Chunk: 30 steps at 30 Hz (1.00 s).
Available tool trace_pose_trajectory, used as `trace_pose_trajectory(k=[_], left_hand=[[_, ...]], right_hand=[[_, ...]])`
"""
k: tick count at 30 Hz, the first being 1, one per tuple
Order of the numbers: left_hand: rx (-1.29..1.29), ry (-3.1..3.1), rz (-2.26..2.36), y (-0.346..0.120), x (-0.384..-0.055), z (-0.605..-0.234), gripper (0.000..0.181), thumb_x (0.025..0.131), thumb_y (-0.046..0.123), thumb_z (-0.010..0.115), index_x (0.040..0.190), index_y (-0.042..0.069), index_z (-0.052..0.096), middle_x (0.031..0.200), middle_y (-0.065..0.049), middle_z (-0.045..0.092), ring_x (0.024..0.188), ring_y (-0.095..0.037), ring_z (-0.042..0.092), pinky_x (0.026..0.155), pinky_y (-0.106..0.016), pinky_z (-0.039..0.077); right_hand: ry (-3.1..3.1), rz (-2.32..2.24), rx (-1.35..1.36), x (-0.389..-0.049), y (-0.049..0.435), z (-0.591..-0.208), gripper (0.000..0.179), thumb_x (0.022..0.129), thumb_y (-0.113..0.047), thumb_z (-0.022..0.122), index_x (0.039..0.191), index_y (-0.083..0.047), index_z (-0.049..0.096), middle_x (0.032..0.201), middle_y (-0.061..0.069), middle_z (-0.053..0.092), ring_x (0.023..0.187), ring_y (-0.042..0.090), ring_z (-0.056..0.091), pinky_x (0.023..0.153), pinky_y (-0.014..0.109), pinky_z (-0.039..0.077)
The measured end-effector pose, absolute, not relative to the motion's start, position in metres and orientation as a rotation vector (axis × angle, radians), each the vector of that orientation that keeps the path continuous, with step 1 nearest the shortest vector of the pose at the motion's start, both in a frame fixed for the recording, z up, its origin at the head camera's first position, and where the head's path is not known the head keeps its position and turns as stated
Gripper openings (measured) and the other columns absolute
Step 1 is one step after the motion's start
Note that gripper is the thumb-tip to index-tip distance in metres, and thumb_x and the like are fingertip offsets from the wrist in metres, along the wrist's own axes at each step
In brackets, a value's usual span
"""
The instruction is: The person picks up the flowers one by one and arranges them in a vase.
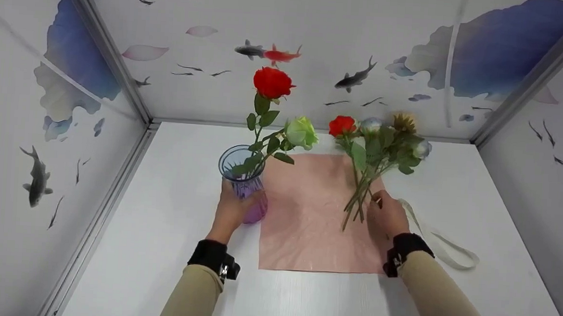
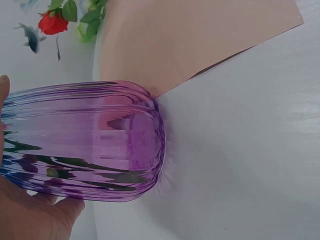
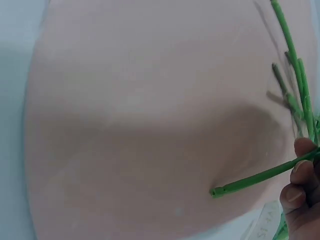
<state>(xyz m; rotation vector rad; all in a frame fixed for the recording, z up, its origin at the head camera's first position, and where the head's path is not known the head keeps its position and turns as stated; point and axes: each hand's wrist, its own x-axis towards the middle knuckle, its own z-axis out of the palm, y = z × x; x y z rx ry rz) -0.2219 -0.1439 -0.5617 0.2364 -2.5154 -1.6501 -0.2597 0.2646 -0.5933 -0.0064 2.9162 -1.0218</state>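
My left hand (image 1: 230,210) grips the side of a ribbed glass vase (image 2: 115,135), blue at the rim and purple at the base. A tall red rose (image 1: 272,83) and a pale green rose (image 1: 302,132) lean out of it to the right. On the right lies a bunch of artificial flowers, with a red bloom (image 1: 343,125), a yellow-brown bloom (image 1: 404,122) and bluish blooms (image 1: 371,124). At its lower stems, my right hand (image 1: 390,215) pinches one green stem (image 3: 255,179) between thumb and fingers. The other stems (image 3: 303,90) spread out beside that hand.
Pink wrapping paper (image 1: 302,221) lies flat on the white table (image 1: 161,248), under the stems and right of the vase. A pale ribbon (image 1: 457,256) curls on the table beyond the right wrist. Printed walls (image 1: 317,25) enclose the table at the back and sides.
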Motion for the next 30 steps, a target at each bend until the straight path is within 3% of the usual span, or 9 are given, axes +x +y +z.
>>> trace_pose_trajectory(k=[8, 15, 30], left_hand=[[0.213, -2.514, -1.644, -0.145, -0.223, -0.561, 0.104, 0.084, 0.035, 0.08, 0.159, 0.01, 0.012, 0.156, -0.018, 0.039, 0.144, -0.035, 0.042, 0.119, -0.052, 0.032], [0.203, -2.503, -1.659, -0.144, -0.223, -0.561, 0.105, 0.084, 0.036, 0.081, 0.159, 0.013, 0.012, 0.157, -0.016, 0.038, 0.145, -0.033, 0.041, 0.12, -0.051, 0.031], [0.217, -2.501, -1.687, -0.145, -0.223, -0.562, 0.108, 0.084, 0.034, 0.081, 0.16, 0.008, 0.009, 0.158, -0.019, 0.035, 0.146, -0.036, 0.038, 0.121, -0.053, 0.029]], right_hand=[[3.049, -0.805, -0.305, -0.256, 0.288, -0.597, 0.012, 0.101, -0.011, 0.06, 0.108, -0.003, 0.067, 0.092, 0.016, 0.069, 0.084, 0.032, 0.061, 0.077, 0.051, 0.05], [3.032, -0.708, -0.407, -0.252, 0.303, -0.595, 0.01, 0.097, -0.008, 0.066, 0.104, -0.001, 0.071, 0.091, 0.015, 0.066, 0.084, 0.031, 0.063, 0.076, 0.053, 0.053], [3.097, -0.855, -0.436, -0.248, 0.305, -0.587, 0.011, 0.1, -0.008, 0.059, 0.105, -0.001, 0.066, 0.092, 0.015, 0.069, 0.081, 0.03, 0.063, 0.075, 0.051, 0.052]])
